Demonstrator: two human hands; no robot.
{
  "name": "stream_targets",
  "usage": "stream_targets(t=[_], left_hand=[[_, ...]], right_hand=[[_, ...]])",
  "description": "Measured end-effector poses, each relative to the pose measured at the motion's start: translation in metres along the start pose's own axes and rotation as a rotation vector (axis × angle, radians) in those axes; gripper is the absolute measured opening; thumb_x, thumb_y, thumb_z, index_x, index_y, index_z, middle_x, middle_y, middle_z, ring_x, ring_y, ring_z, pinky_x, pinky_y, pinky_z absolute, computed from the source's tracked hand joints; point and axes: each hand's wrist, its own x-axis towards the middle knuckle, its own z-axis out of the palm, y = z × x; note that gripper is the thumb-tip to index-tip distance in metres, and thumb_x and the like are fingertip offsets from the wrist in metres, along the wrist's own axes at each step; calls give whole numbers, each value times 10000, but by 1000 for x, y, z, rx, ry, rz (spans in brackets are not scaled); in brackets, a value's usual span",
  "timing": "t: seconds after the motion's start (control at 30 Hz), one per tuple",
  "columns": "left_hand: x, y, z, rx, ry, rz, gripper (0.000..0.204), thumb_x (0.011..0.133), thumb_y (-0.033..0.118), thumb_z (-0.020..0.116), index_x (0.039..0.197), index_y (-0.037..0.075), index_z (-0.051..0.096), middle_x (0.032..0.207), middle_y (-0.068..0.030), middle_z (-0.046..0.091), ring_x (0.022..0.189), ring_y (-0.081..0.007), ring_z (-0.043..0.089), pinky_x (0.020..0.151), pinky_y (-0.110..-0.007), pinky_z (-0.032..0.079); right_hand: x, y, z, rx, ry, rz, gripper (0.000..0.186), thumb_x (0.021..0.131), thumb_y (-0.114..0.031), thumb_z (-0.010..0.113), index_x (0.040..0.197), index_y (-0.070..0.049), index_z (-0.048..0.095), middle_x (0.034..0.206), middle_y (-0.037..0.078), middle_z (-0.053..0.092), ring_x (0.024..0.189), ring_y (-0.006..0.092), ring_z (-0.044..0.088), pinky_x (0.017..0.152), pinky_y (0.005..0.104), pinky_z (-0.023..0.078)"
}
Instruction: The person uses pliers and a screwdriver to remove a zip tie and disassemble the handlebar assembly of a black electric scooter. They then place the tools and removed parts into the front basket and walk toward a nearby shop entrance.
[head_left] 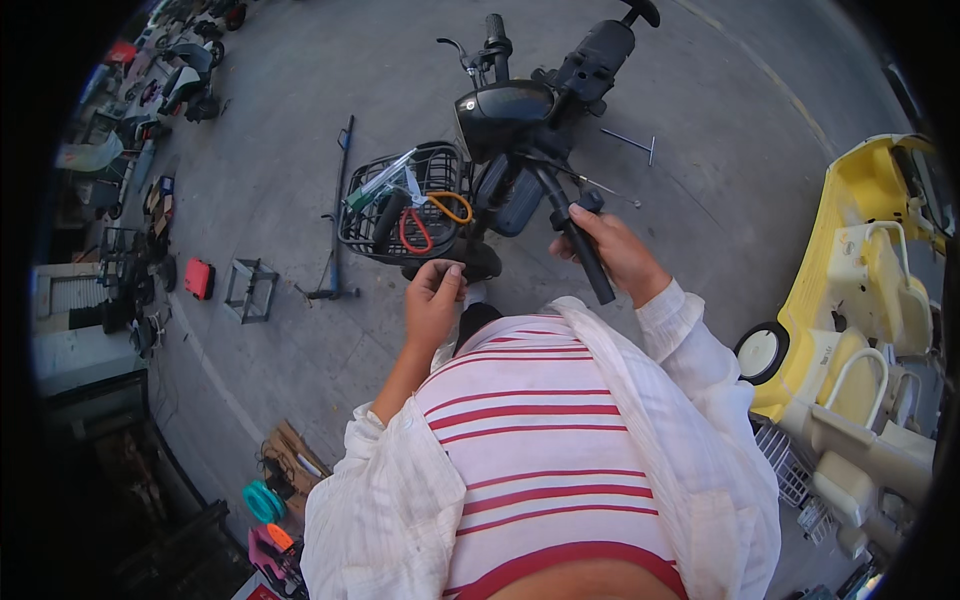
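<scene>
A black electric bike [505,105] stands in front of me, its handlebars turned so one black grip [588,265] points toward me. My right hand [618,250] is closed around that grip, the thumb near a small control on the bar. My left hand [437,292] hangs just below the black wire basket [352,235], thumb and fingertips pinched together; whatever is between them is too small to make out. Inside the basket lie an orange loop [452,207], a red loop [415,232] and a clear-and-green packet [375,185].
A T-handled tool [640,148] lies on the concrete beyond the bike. Left of the basket are a long blue-black bar [338,210], a metal frame [250,292] and a red case [200,279]. A yellow vehicle [815,290] stands at the right; parked scooters [190,80] line the far left.
</scene>
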Motion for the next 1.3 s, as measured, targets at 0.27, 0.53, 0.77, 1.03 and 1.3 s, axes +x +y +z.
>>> stream_targets(t=[0.27, 0.53, 0.77, 1.03, 1.3], left_hand=[[20, 4, -16, -23, -18, -15, 162, 946, 168, 573, 973, 12, 608, 783, -21, 607, 677, -78, 559, 619, -219, 460], [76, -22, -66, 143, 102, -49, 187, 928, 151, 583, 1043, 3, 594, 811, -25, 609, 693, -84, 567, 619, -231, 465], [143, -60, -141, 916, 183, 83, 421, 818, 189, 678, 1186, 7, 583, 1005, -145, 649, 877, -267, 650, 775, -360, 512], [177, -44, -136, 1182, 40, 51, 502, 753, 339, 719, 1166, 79, 601, 1141, -129, 605, 1068, -326, 572, 861, -429, 488], [198, -44, -148, 1239, -125, 5, 496, 743, 336, 717, 1148, 73, 602, 1124, -115, 614, 1046, -319, 591, 834, -435, 499]], right_hand=[[11, 3, -2, 46, -23, -23, 454, 967, -417, 488, 1012, 15, 620, 860, 158, 690, 755, 192, 656, 764, 285, 527], [8, 6, 7, 4, 50, -68, 528, 954, -479, 480, 971, 23, 644, 860, 156, 692, 769, 206, 656, 774, 311, 529], [-5, 32, -5, 294, 99, -146, 705, 966, -597, 293, 1200, 19, 543, 1025, 117, 640, 942, 182, 584, 867, 302, 447], [-26, 96, -5, 471, 538, 105, 589, 972, -529, 395, 1205, -17, 569, 910, 65, 621, 837, 126, 557, 745, 257, 452], [-5, 106, 45, 389, 561, 121, 432, 977, -416, 474, 1132, -32, 599, 885, 32, 608, 771, 105, 524, 694, 247, 438]])
